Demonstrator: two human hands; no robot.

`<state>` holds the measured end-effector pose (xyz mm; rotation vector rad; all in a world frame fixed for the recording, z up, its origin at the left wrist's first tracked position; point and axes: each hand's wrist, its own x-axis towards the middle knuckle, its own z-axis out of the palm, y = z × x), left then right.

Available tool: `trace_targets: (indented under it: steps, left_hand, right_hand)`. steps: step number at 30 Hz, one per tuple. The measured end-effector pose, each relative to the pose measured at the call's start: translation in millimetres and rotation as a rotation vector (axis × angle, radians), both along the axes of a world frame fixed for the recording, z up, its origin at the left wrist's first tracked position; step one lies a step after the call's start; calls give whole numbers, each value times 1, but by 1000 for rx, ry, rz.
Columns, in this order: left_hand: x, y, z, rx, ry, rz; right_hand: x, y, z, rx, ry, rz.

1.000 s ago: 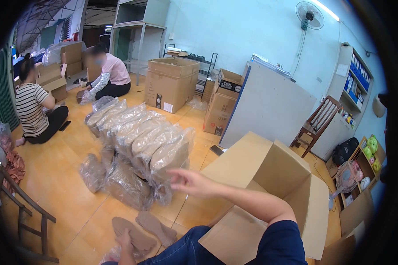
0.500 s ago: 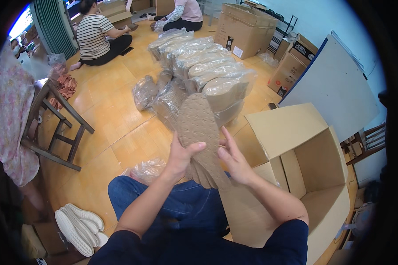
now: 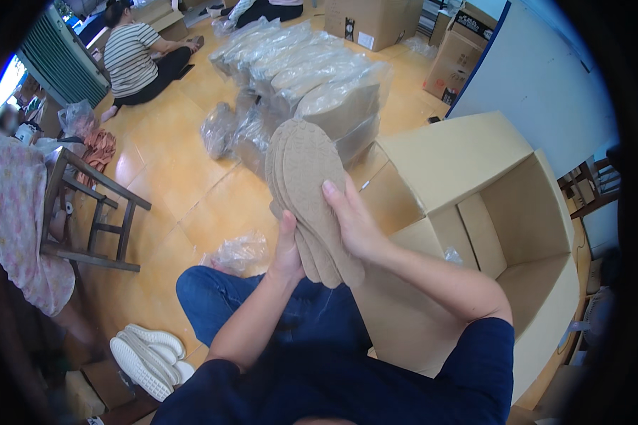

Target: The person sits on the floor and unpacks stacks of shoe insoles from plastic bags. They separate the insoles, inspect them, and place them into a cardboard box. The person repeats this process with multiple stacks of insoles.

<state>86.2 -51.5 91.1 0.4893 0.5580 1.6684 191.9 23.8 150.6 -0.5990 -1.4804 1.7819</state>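
Note:
A fanned stack of several tan shoe soles [image 3: 306,166] is upright between my two hands, above my lap. My left hand [image 3: 288,249] grips the lower left edges, its thumb up along the stack. On the right side my right hand [image 3: 354,221] is closed round the soles, the thumb lying on the top face and the fingers hidden behind. The front sole shows a faint pressed pattern. Just beyond the stack are clear plastic bags [image 3: 340,92] packed with similar tan soles, standing in a row on the floor.
An open cardboard box [image 3: 475,290] stands close at my right. White soles [image 3: 149,361] lie at the lower left, near a tipped wooden stool [image 3: 96,219]. A crumpled plastic bag [image 3: 239,253] lies by my knee. Another person [image 3: 136,60] sits at the far left; a whiteboard [image 3: 539,85] leans at right.
The soles have turned and spread into a fan, showing several edges at the left. My right hand has closed onto them, its thumb now on the top face. The view has shifted slightly.

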Motion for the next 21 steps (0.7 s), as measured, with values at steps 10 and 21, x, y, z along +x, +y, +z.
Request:
trace_targets:
  steps: [10, 21]
  left_hand:
    - [-36, 4, -5, 15, -1, 30]
    - [-44, -9, -17, 3, -20, 93]
  right_hand:
    - [-16, 19, -18, -120, -42, 187]
    - [-7, 48, -31, -15, -100, -260]
